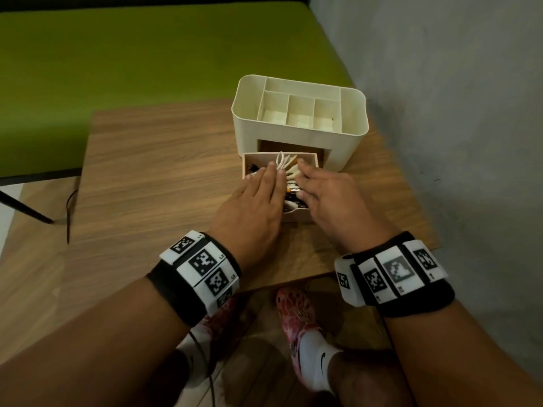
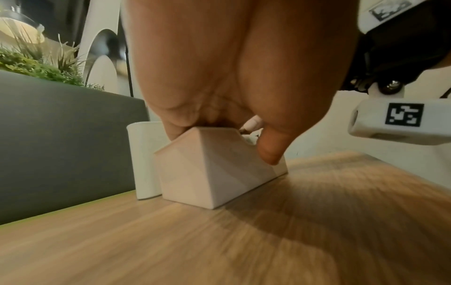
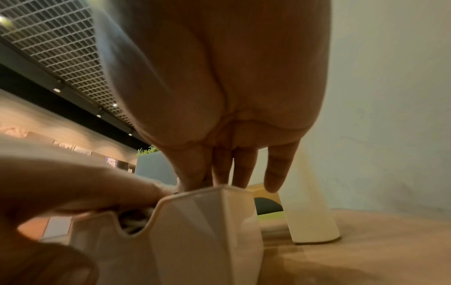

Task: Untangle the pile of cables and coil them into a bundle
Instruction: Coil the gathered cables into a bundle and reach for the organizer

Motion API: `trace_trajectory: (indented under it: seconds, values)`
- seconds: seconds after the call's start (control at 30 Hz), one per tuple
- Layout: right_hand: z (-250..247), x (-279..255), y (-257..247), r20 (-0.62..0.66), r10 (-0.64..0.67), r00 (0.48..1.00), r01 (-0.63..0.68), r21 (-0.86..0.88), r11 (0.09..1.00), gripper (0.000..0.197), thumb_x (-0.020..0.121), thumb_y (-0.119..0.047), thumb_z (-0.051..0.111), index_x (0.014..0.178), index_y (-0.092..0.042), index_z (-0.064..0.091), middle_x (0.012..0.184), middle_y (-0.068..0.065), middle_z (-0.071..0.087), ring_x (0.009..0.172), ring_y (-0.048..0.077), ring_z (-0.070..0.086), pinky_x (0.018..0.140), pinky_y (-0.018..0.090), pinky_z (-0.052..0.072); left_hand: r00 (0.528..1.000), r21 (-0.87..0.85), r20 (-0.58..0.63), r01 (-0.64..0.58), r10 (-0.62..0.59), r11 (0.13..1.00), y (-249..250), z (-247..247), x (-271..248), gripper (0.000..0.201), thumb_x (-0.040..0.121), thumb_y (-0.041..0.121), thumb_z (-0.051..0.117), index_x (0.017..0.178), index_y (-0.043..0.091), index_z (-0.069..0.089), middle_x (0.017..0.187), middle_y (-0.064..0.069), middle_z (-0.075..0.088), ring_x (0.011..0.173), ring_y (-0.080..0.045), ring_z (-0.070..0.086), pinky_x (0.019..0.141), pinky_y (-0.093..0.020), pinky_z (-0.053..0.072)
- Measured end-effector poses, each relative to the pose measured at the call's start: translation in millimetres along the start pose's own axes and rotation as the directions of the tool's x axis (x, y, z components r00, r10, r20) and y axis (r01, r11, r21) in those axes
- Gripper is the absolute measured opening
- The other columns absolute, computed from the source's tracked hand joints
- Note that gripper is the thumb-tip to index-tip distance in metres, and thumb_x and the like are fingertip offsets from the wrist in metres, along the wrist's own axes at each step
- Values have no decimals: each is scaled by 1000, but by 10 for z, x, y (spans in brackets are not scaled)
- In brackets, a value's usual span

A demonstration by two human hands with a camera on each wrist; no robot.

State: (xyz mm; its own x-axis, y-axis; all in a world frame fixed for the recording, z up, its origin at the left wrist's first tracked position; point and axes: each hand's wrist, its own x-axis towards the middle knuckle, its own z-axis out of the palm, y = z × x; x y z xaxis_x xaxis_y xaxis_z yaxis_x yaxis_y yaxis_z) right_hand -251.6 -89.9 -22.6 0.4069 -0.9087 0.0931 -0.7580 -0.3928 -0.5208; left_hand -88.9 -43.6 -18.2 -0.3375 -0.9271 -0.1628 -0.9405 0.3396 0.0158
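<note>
A tangle of cream and dark cables lies in a pale drawer pulled out of a cream organizer on a wooden table. My left hand lies over the left of the pile with straight fingers, and a white cable loop shows beside its index finger. The thumb hangs outside the drawer. My right hand reaches in from the right. Its fingers point straight down into the drawer. The hands hide most of the pile.
The organizer's top compartments hold nothing. A grey wall runs close along the table's right side. A green surface lies behind the table. A black leg and a thin dark cable are at the left. My feet show below the near edge.
</note>
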Motion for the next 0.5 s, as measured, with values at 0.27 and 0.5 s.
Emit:
trace_trajectory:
  seconds: [0.27, 0.5]
  values:
    - [-30, 127, -85, 272, -17, 962, 66, -173, 983, 56, 104, -16, 39, 156, -26, 20, 165, -14, 3, 151, 5, -2, 124, 42, 8, 999, 83, 11, -33, 32, 996, 1, -16, 39, 61, 105, 30, 17, 154, 2, -7, 163, -20, -6, 152, -30, 1, 121, -39, 1]
    - [85, 73, -61, 153, 81, 985, -30, -312, 950, 52, 106, -31, 32, 156, -29, 18, 163, -13, 17, 148, 3, 15, 119, 36, 14, 1000, -33, -28, 8, -9, 999, -23, 60, 22, 62, 105, 37, 9, 153, 5, -15, 162, -15, -18, 151, -24, -14, 118, -36, -12]
